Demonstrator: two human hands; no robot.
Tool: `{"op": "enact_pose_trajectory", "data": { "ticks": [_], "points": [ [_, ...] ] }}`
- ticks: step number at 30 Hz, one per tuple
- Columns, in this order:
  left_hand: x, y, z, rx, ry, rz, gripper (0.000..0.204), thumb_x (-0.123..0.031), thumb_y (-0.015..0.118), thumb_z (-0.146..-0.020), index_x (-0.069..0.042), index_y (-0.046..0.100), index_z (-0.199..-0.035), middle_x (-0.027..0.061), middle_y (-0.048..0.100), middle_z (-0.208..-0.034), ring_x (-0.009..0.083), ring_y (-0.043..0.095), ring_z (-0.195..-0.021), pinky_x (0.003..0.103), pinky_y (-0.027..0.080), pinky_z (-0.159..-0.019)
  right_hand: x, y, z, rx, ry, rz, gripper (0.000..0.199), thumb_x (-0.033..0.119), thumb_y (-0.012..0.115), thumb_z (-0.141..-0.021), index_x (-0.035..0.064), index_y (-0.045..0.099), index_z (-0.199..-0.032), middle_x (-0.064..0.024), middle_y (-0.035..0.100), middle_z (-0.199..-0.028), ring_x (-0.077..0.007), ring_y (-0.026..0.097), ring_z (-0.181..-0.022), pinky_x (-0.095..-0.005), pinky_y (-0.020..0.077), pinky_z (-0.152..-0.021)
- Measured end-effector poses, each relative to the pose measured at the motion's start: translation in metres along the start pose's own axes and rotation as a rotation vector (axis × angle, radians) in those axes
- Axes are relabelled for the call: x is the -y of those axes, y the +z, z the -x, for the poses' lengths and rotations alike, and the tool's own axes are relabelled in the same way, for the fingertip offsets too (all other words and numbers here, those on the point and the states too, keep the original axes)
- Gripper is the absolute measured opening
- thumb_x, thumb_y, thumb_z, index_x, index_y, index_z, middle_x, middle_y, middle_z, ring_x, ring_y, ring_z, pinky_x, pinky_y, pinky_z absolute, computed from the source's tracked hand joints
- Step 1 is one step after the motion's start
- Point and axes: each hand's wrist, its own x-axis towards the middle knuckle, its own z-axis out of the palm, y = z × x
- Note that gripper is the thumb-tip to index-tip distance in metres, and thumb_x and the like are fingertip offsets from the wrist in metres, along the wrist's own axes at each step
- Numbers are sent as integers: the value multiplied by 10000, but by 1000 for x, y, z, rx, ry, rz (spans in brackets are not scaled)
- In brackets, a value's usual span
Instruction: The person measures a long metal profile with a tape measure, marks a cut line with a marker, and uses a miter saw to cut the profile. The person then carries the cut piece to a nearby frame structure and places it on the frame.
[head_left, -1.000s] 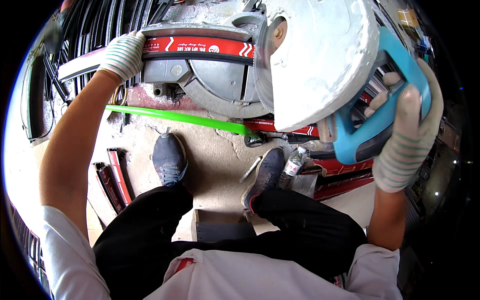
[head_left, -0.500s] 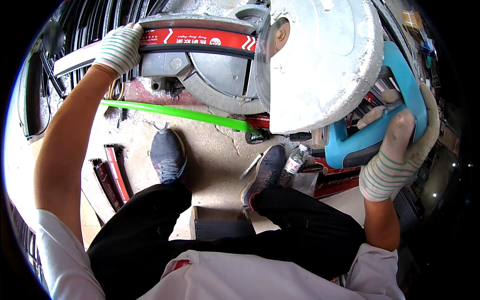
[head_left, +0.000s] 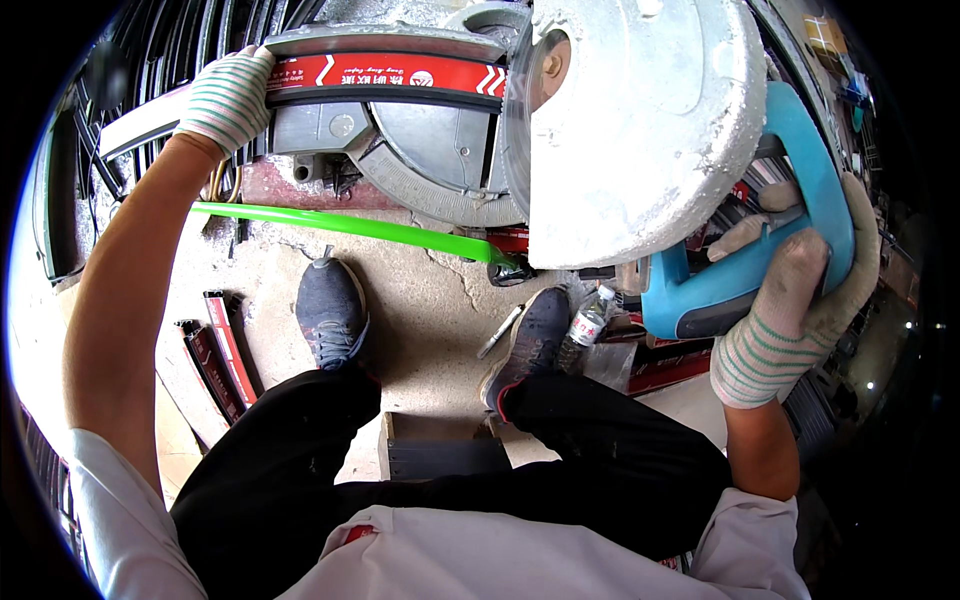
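Observation:
My left hand [head_left: 228,100], in a white glove with green stripes, is closed round a long profile [head_left: 390,82] with red film along its side. The profile lies across the grey base [head_left: 430,140] of a mitre saw, its right end against the round blade [head_left: 518,120]. A large dust-coated pale guard [head_left: 640,130] covers most of the blade. On the right, my right hand [head_left: 785,290], in a matching glove, is wrapped round the blue saw handle [head_left: 820,180]. Whether a finger presses the trigger, I cannot tell.
A bright green bar [head_left: 350,225] runs below the saw base. Between and beside my shoes lie a marker pen [head_left: 500,332] and a plastic bottle [head_left: 588,322]. Short red-filmed offcuts [head_left: 215,360] rest on the floor at left. Dark profiles [head_left: 165,50] are stacked behind the saw.
The whole view has shifted very slightly left. Both hands keep their grips, and the saw and profile stay in nearly the same position.

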Motion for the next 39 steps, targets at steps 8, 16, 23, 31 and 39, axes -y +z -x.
{"op": "enact_pose_trajectory", "data": {
  "ticks": [8,16,23,31,39],
  "points": [
    [-2,-3,-1,-4,3,7,352,-26,709,-750,-5,633,-1094,221,690,-1029,403,684,-1001,468,557,-903,1,9,-2,27,-50,-232,672,460,592,-1045,-2,404,-1496,-173,673,-1057,-194,708,-710,-325,656,-703],
    [3,3,0,-21,15,10,344,-19,695,-758,-6,628,-1095,224,688,-1021,406,686,-988,471,559,-901,-5,6,-7,50,-101,-219,667,439,605,-1040,-16,410,-1487,-180,690,-1040,-200,703,-680,-333,653,-679],
    [-1,-1,-1,14,-10,10,341,-9,689,-772,-4,625,-1107,220,688,-1036,397,687,-999,463,562,-906,4,-1,-17,65,-30,-145,688,465,624,-1020,-20,440,-1472,-174,701,-1022,-238,733,-728,-375,672,-709],
    [2,1,-2,23,4,-2,351,-19,712,-767,-6,632,-1109,214,690,-1046,391,688,-1006,457,563,-911,2,-5,-14,58,-6,-60,729,552,576,-1018,-8,455,-1468,-188,684,-1061,-225,732,-788,-360,666,-731],
    [1,1,0,-4,8,1,369,-29,729,-749,-7,635,-1106,212,691,-1039,392,688,-1000,455,563,-911,-8,2,-4,-24,-115,40,723,563,576,-1015,1,474,-1459,-168,653,-1164,-223,697,-926,-385,604,-862]
  ]
}}
